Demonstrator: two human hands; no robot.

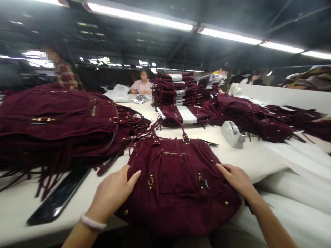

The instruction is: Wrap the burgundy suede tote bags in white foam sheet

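Observation:
A burgundy suede handbag [178, 172] lies in front of me, its lower end over the table's near edge. Brass buckles, thin tassels and a small zip show on its face. Its two looped handles [169, 120] point away from me. My left hand [113, 189] grips the bag's left side, thumb on top and the other fingers mostly hidden. At the right side my right hand [236, 177] pinches the bag's edge, with its fingertips partly out of sight. Both hands are closed on the same bag.
A pile of burgundy bags [59, 124] sits left, beside a dark glossy flat object [59, 196]. Folded bags with white bands [178, 89] are stacked ahead. A tape dispenser [232, 134] stands right of them, near white sheets [292, 193]. Several people work beyond.

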